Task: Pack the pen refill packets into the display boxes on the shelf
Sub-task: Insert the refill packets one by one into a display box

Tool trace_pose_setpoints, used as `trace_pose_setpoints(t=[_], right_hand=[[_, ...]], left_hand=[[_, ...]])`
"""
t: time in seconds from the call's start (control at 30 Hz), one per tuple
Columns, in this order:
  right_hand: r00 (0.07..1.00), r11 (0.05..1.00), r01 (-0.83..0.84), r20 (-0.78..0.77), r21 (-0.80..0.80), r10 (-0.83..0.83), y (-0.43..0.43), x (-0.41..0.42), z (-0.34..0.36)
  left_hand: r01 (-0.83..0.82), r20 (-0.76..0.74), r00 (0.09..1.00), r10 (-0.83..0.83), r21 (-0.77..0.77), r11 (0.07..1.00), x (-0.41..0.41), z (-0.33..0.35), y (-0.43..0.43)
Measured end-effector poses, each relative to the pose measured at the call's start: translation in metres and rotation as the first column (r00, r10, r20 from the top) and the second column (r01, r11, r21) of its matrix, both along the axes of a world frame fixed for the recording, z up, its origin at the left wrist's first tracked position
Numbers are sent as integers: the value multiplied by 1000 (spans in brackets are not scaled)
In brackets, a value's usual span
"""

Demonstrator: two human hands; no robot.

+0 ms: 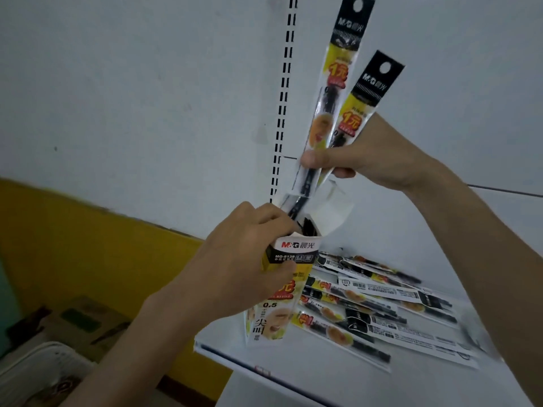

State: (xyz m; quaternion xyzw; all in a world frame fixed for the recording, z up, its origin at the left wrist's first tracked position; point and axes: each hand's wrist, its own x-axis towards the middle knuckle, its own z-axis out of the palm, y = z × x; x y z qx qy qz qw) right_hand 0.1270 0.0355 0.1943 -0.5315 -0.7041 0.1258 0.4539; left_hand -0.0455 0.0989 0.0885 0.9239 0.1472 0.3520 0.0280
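Note:
My left hand [235, 254] grips the top of an upright display box [282, 292], white, yellow and black, standing at the shelf's left front corner. Its lid flap is open at the back. My right hand [361, 160] pinches two long pen refill packets [338, 92] with black header cards, held upright above the box. Their lower ends reach down into the box opening, where dark refills show. Several more refill packets [379, 306] lie in a loose pile on the shelf to the right of the box.
The white shelf board [293, 374] has its front edge running down to the right. A slotted upright rail [283, 98] runs up the white back wall. Left of the shelf are a yellow wall band [88, 239], cardboard boxes [85, 318] and a white crate [38, 371].

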Motion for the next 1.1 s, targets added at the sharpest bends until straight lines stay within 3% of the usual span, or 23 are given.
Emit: trace_pose_setpoints(t=[0.3,0.4,0.5,0.6,0.73,0.97,1.1], right_hand=[[999,999,-33,33,-9,33,-13,1,-3],[987,988,6,159,-154,18,-3,-8,-22],[964,987,67,263,-147,-26,5,-14,-39],[981,987,9,193,-162,22,-4,-11,-31],[999,998,-46,1,-49,46,-16,-1,-19],[951,986,122,299,-111,-84,-10,-6,-34],[956,980,182,250,-83,-157,-8,0,-39]], left_hand=[[35,37,999,-37,47,998,-10,-3,-4],[75,15,997,-77,99,992,-8,-2,-8],[79,21,996,-82,110,991,-7,-1,-9],[80,26,996,-83,115,990,-6,-4,-10],[36,51,998,-43,133,991,-6,-7,-8],[37,94,994,-47,109,993,-1,-11,-9],[6,130,991,-23,125,992,-3,-11,-7]])
